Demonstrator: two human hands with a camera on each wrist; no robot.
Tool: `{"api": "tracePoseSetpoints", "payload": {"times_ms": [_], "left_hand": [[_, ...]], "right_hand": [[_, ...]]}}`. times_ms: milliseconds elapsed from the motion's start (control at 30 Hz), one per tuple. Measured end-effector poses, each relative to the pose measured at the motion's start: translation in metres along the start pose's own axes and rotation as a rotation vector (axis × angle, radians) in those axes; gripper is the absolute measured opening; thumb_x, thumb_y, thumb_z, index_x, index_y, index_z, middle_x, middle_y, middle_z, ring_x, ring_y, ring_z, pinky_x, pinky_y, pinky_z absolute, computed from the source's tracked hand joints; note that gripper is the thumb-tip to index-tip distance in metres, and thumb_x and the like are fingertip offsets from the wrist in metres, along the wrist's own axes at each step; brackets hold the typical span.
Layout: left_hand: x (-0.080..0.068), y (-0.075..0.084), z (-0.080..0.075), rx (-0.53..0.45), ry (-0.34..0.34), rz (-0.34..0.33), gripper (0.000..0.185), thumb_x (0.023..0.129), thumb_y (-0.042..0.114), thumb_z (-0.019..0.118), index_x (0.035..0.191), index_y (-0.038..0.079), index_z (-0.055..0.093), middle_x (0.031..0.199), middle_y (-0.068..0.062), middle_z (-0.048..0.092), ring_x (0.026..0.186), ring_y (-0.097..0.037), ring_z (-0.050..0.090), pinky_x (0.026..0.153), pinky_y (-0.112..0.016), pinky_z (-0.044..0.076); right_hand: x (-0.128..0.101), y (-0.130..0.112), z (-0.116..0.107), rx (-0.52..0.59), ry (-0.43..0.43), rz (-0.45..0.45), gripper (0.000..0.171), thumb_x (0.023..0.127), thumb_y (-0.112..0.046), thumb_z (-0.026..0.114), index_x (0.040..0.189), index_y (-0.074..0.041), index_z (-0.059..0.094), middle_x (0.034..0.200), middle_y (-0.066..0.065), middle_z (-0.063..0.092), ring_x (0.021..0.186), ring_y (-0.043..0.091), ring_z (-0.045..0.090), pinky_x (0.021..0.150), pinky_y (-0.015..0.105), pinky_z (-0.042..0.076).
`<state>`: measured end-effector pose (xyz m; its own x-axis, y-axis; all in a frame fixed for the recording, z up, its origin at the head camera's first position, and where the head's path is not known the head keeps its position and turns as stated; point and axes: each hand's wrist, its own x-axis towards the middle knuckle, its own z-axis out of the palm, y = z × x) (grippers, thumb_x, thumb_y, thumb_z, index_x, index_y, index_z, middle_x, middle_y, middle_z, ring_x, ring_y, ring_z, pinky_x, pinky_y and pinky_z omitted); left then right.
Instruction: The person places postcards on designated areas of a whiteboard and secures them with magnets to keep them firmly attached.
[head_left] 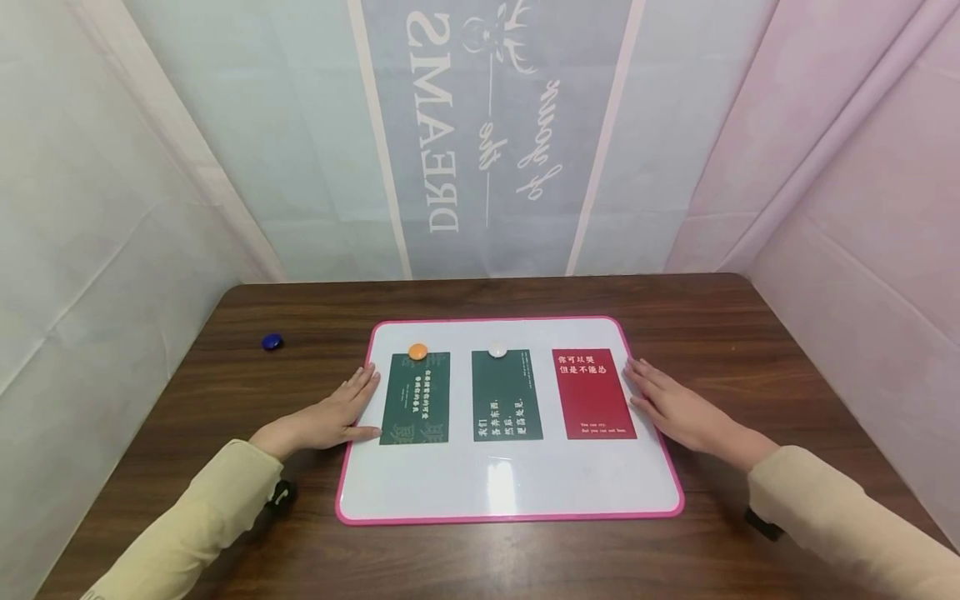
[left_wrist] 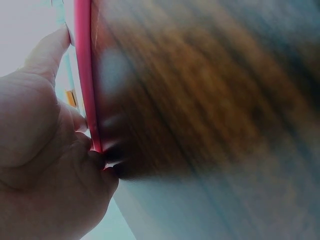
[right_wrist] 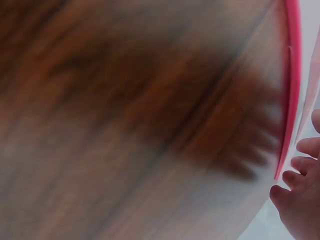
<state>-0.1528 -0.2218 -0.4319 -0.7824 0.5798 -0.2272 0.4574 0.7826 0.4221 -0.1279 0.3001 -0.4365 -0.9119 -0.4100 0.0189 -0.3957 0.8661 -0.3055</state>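
A whiteboard (head_left: 585, 487) with a pink rim lies on the table between the two hands. On it are a green card (head_left: 416, 425) at left, a second green card (head_left: 498, 396) in the middle and a red card (head_left: 592, 400) at right. An orange round magnet (head_left: 417, 352) sits on the left card's top edge, a white one (head_left: 497, 350) on the middle card's. My left hand (head_left: 326, 421) rests at the board's left edge, fingers extended, thumb tip by the left card. At the right edge rests my right hand (head_left: 682, 412), fingertips close to the red card.
A blue round magnet (head_left: 272, 342) lies on the dark wooden table (head_left: 510, 558), left of the board. Pale curtains (head_left: 315, 150) enclose the back and both sides. Dark bands (head_left: 282, 496) show below both sleeve cuffs.
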Motion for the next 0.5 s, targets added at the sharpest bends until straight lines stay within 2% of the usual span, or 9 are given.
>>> {"api": "tracePoseSetpoints", "payload": {"times_ms": [267, 500], "left_hand": [[-0.001, 0.000, -0.001, -0.009, 0.005, 0.008, 0.091, 0.085, 0.045, 0.057, 0.143, -0.005, 0.008, 0.150, -0.023, -0.003, 0.137, -0.039, 0.000, 0.107, -0.056, 0.012], [0.000, -0.002, -0.004, -0.027, 0.006, -0.011, 0.092, 0.084, 0.049, 0.058, 0.145, -0.001, 0.011, 0.151, -0.021, 0.001, 0.137, -0.039, 0.004, 0.106, -0.055, 0.016]], "right_hand": [[-0.004, 0.007, 0.008, 0.019, -0.069, 0.040, 0.074, 0.090, -0.048, 0.048, 0.147, -0.013, 0.015, 0.151, 0.013, 0.013, 0.135, 0.038, 0.018, 0.099, 0.057, 0.030], [-0.006, 0.008, 0.011, 0.023, -0.074, 0.033, 0.076, 0.090, -0.048, 0.047, 0.148, -0.014, 0.010, 0.152, 0.012, 0.010, 0.136, 0.035, 0.015, 0.103, 0.056, 0.023]]}}
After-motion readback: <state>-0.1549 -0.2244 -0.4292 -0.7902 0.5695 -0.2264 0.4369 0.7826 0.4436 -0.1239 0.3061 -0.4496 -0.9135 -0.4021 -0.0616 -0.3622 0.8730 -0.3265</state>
